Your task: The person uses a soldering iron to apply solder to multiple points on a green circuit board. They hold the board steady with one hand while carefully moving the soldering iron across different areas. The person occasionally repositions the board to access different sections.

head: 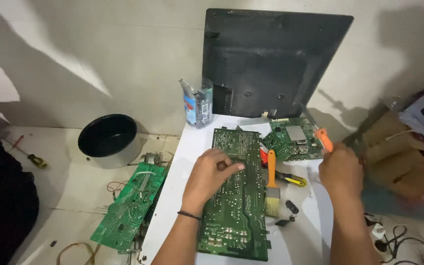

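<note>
My left hand (212, 174) lies flat on a long green circuit board (236, 216), pressing on its upper middle. A thin black band circles that wrist. The board rests on a white table (177, 196). My right hand (340, 169) is closed around a tool with an orange handle (324, 139), held above the table's right side, its tip pointing at a smaller green circuit board (293, 140). An orange-handled paintbrush (272, 184) lies between my hands, right beside the long board.
A black monitor shell (266, 61) leans on the wall behind. A clear cup of small parts (198, 105) stands at the table's back left. A yellow-black tool (290, 179) lies by the brush. On the floor: a black pot (108, 140), another green board (131, 206), a screwdriver (31, 158). Cardboard (393, 152) sits right.
</note>
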